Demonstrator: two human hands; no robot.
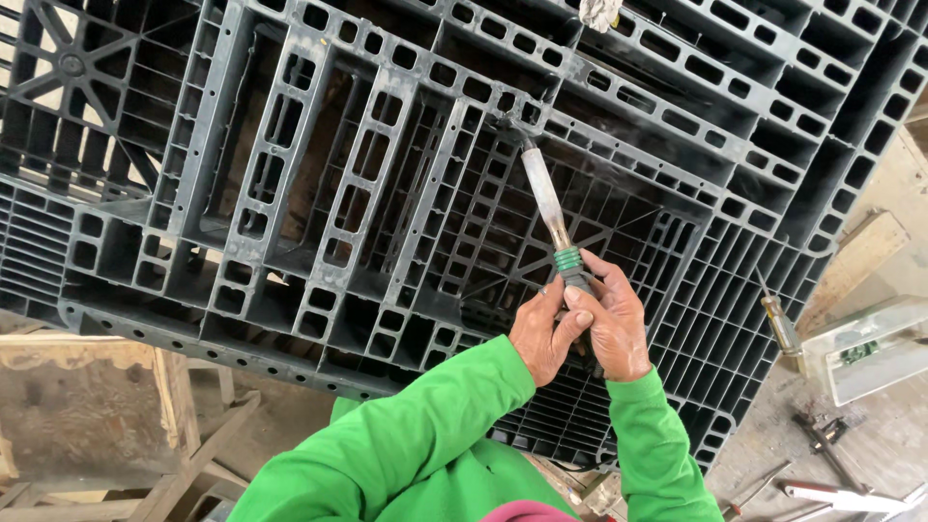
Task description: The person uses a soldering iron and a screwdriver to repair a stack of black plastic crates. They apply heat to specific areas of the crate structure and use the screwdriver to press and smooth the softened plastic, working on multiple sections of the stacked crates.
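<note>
A big black plastic pallet [319,184] with a grid of ribs fills most of the view, tilted up in front of me. Both hands in green sleeves grip the dark handle of a long soldering iron [548,208] with a pale barrel and green collar. My left hand [541,333] wraps the handle from the left, my right hand [611,324] from the right. The iron's tip touches a rib of the pallet near its middle top, and thin smoke drifts there.
A screwdriver [779,324] with an amber handle leans at the right by a clear box [860,348]. More hand tools [831,474] lie on the grey surface at lower right. Wooden boards [87,425] sit at lower left, a wooden plank [855,261] at right.
</note>
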